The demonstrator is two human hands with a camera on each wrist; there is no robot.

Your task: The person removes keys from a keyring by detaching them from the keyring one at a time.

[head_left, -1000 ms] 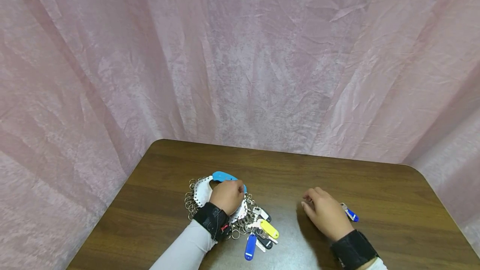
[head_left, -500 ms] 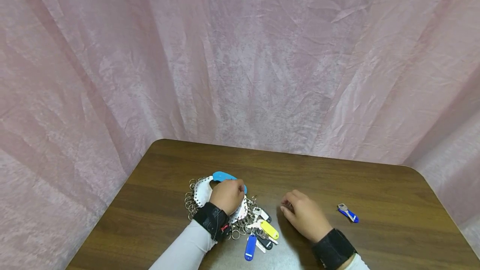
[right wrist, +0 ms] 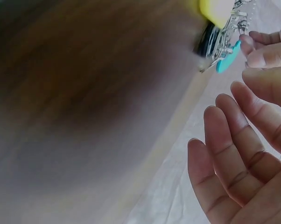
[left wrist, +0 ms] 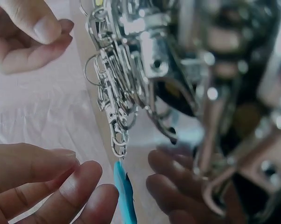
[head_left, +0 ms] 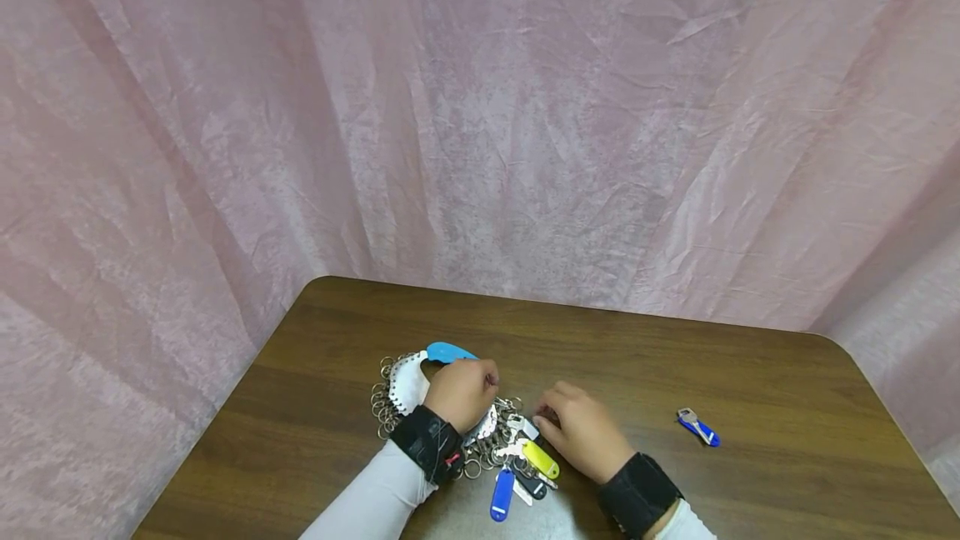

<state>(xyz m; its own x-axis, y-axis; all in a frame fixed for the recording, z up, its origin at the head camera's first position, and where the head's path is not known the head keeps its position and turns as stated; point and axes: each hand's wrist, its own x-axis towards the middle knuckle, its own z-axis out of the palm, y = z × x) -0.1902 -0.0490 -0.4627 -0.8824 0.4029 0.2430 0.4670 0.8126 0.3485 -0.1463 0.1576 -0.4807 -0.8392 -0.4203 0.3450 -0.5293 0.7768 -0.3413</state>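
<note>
One relaxed, free right hand (head_left: 581,432) is near the yellow tag (head_left: 541,459); I can't tell whether my left hand (head_left: 459,394) grips the ringed holder (head_left: 407,384).

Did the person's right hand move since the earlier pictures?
Yes. In the head view, the right hand has moved to the person's left, away from the lone blue-tagged key lying on the table and toward the yellow tag.

Light-blue handle (head_left: 450,352) partly hidden

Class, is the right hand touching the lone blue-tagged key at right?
Apart: the head view shows brown tabletop between the right hand and the lone blue-tagged key.
</note>
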